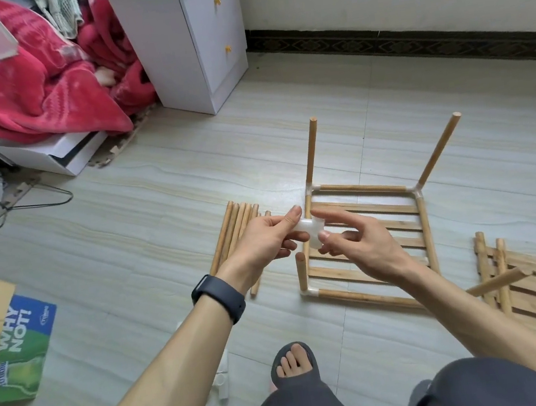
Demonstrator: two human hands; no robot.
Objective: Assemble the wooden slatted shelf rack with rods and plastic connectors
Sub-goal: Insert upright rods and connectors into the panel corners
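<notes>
Above the shelf frame [380, 208] — left hand [261, 241]: fingers clamped on connector [309, 230] | right hand [360, 245]: fingers pinching it

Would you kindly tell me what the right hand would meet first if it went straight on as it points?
The right hand points up-left and pinches the connector, so that comes first; just beyond, it would probably meet the left hand gripping it.
</notes>
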